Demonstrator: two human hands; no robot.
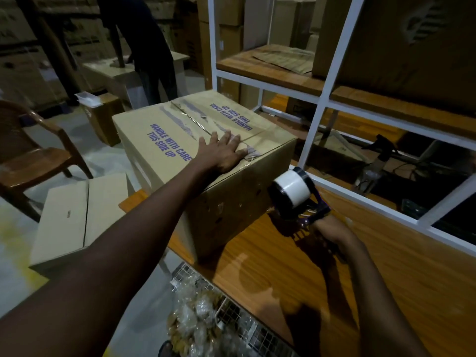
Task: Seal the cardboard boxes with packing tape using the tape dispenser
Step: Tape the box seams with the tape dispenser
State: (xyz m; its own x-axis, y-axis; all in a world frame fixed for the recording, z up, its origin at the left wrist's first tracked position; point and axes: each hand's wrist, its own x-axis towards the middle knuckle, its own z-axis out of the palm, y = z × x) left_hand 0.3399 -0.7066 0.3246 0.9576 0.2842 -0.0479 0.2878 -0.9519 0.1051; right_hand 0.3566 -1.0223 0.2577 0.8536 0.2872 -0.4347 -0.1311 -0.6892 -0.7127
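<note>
A cardboard box (164,140) printed "HANDLE WITH CARE THIS SIDE UP" stands on the wooden table (373,266). Its top flaps are closed, with old torn tape along the middle seam. My left hand (224,153) lies flat, fingers spread, on the top near the seam at the box's near edge. My right hand (332,234) grips the handle of a tape dispenser (296,194) carrying a white roll. The dispenser is held against the box's near side face, below the top edge.
A white metal shelf frame (332,81) with boxes rises on the right behind the table. A flat carton (77,217) and a wooden chair (31,155) are on the floor at left. A wire basket of bagged items (206,318) sits below. A person (144,47) stands at the back.
</note>
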